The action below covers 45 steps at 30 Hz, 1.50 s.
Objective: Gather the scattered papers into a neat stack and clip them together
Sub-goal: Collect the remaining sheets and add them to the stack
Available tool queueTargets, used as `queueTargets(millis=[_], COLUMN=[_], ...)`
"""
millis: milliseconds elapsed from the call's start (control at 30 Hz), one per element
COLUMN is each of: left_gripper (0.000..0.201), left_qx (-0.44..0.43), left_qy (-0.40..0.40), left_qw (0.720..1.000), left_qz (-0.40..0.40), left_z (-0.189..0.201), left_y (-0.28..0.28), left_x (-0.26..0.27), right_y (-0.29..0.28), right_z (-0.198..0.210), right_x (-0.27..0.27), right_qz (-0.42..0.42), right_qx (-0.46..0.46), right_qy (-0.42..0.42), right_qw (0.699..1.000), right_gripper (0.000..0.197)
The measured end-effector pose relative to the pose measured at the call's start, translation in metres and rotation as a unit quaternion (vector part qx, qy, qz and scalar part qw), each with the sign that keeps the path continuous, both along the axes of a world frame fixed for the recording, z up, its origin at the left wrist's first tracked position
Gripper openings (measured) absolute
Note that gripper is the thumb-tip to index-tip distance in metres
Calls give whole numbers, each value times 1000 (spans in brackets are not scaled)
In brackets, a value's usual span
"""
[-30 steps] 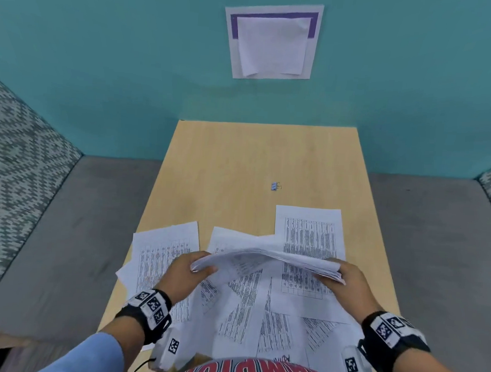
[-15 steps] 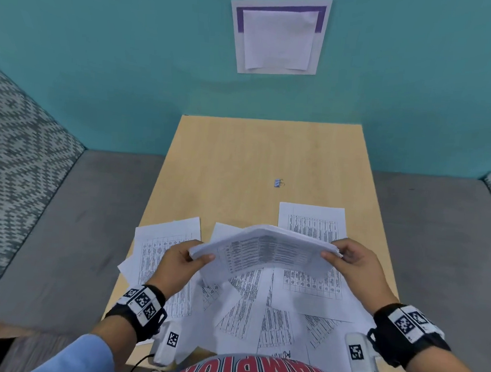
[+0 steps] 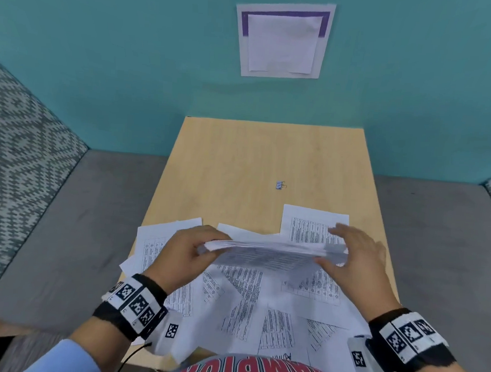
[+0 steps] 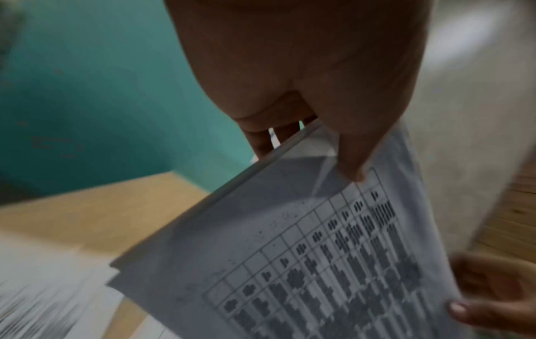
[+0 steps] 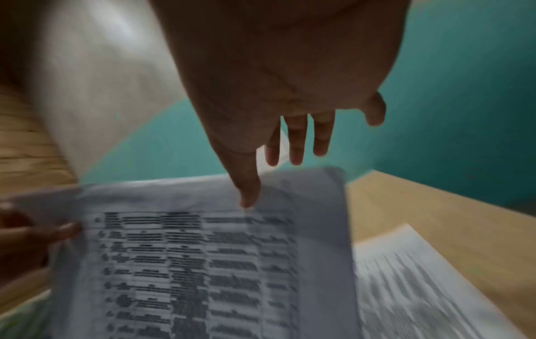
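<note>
A bundle of printed sheets (image 3: 274, 255) is held above the table, its printed face tilted toward me. My left hand (image 3: 203, 246) grips its left end; the left wrist view shows the thumb (image 4: 351, 165) on the near face of the bundle (image 4: 319, 263) and the fingers behind. My right hand (image 3: 338, 249) lies against the right end with straight, spread fingers. In the right wrist view its thumb (image 5: 249, 197) touches the sheet (image 5: 203, 263). A small binder clip (image 3: 281, 185) lies alone on the wooden table (image 3: 240, 156), beyond both hands.
Several loose printed sheets (image 3: 245, 309) lie overlapping on the near part of the table, one at the left edge (image 3: 160, 246), one farther right (image 3: 308, 224). Grey bench seats (image 3: 77, 233) flank the table. A teal wall with a posted notice (image 3: 283, 40) stands behind.
The bundle has been tipped up from flat so its printed face turns toward me. My right hand has let go its pinch and straightened its fingers; the left keeps its grip.
</note>
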<state>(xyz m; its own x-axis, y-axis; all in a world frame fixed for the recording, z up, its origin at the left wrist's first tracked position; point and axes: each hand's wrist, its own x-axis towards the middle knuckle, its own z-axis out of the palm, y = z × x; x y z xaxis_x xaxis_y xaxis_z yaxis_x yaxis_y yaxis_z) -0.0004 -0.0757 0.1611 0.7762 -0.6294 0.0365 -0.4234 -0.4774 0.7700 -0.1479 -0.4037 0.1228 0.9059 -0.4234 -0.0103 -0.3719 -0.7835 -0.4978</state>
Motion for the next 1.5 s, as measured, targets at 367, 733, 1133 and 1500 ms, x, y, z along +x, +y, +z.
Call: queueTargets(millis=[367, 733, 1133, 1500], left_gripper=[42, 56, 16, 115], left_qx=[81, -98, -55, 360], left_qy=[-45, 284, 239, 340], left_qw=[995, 954, 962, 812], left_qz=[-29, 17, 120, 309], left_z=[86, 30, -15, -147], left_y=[-27, -31, -34, 105], left_x=[-5, -21, -28, -9], right_y=[43, 35, 48, 15], right_z=[42, 60, 3, -16], right_x=[23, 0, 6, 10], right_qz=[126, 44, -49, -114], right_qx=[255, 476, 404, 322], right_qy=[-6, -3, -10, -5], right_qw=[959, 879, 913, 940], right_gripper=[19, 33, 42, 37])
